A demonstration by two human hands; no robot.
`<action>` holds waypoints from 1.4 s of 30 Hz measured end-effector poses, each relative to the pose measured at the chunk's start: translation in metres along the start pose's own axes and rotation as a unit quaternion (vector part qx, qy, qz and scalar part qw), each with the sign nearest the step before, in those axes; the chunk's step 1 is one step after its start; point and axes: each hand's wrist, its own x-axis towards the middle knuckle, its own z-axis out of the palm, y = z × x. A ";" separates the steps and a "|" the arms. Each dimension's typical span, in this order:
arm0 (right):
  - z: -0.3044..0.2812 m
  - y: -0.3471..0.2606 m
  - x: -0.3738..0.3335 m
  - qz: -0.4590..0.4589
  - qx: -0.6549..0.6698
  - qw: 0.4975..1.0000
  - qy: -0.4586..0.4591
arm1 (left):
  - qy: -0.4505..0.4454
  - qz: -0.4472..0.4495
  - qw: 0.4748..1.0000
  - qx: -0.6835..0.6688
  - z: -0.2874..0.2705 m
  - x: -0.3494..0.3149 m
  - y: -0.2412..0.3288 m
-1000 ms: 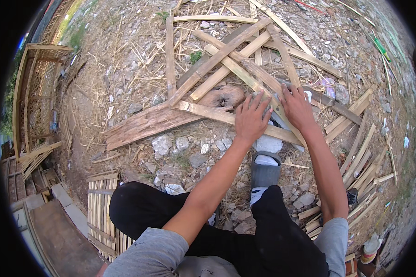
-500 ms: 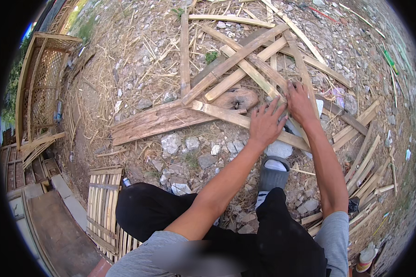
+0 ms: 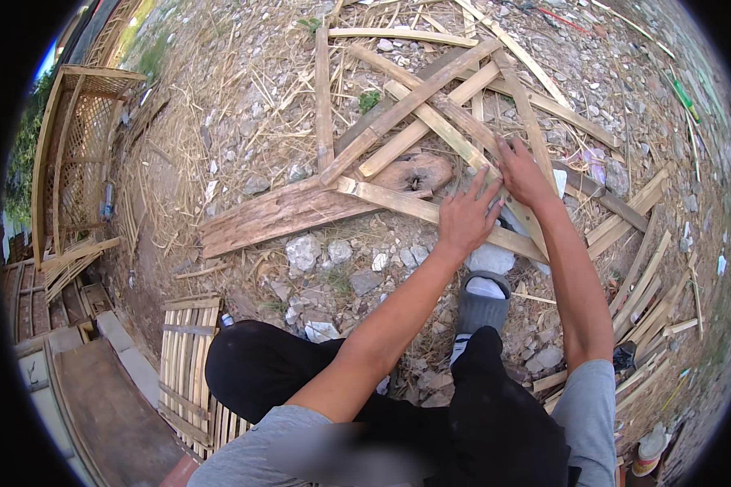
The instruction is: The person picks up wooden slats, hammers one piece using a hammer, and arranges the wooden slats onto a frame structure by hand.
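Bamboo slats (image 3: 430,130), split and pale, lie crossed in a loose lattice on stony, straw-strewn ground (image 3: 244,138). The left hand (image 3: 467,215) rests flat on one slat, fingers (image 3: 481,185) spread wide, gripping nothing. The right hand (image 3: 524,174) presses on the crossing just beside it, fingers extended. A weathered plank (image 3: 276,215) lies left of the lattice. A slatted panel (image 3: 188,357) sits beside the person's knee.

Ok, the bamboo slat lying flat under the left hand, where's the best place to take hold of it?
Probably the bare stretch of the slat left of the left hand, pinched across its narrow edges from above. It lies flat on gravel, and other slats cross it further right, near the right hand.
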 end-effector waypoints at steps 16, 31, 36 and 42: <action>-0.001 0.005 0.005 0.010 0.016 1.000 -0.015 | 0.033 0.031 0.999 -0.028 0.001 0.005 -0.003; -0.002 -0.003 0.011 0.014 0.016 0.999 -0.036 | 0.027 0.039 0.998 -0.047 0.000 0.005 -0.005; -0.002 0.003 0.013 0.019 0.025 0.999 -0.042 | 0.040 0.049 0.997 -0.044 0.004 0.005 -0.005; -0.002 0.008 0.017 0.008 0.007 1.000 -0.015 | 0.034 0.051 0.996 -0.060 0.000 0.005 -0.004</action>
